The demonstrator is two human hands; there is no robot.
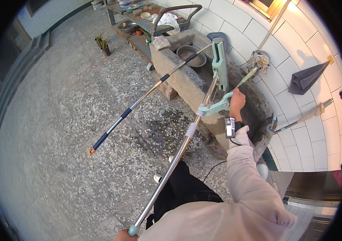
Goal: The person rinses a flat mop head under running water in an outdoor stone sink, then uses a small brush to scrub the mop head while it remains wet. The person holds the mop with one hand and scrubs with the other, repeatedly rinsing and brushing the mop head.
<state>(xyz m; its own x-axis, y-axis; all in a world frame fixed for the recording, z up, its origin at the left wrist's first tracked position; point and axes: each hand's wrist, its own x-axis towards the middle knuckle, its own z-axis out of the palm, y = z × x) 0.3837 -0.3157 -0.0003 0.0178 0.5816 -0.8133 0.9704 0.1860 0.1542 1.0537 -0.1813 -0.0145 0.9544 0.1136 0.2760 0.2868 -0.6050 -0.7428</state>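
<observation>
A squeeze mop with a metal pole (171, 168) runs from the bottom of the view up to its green plastic head (219, 69) over a stone trough (183, 81). My left hand (126, 235) grips the lower end of the pole at its green cap. My right hand (237, 101) is closed around the end of the mop's green squeeze lever (216, 107). A second telescopic pole (125, 113) with dark blue grips leans across the trough's edge, its top end close to the mop head. A metal basin (199, 57) sits in the trough.
A metal cart (150, 30) with bowls stands beyond the trough. A potted plant (106, 49) is on the speckled floor. Against the tiled wall are a string mop (259, 61), a hanging grey cloth (306, 79) and another pole (297, 122). A black cable (214, 168) hangs near my right sleeve.
</observation>
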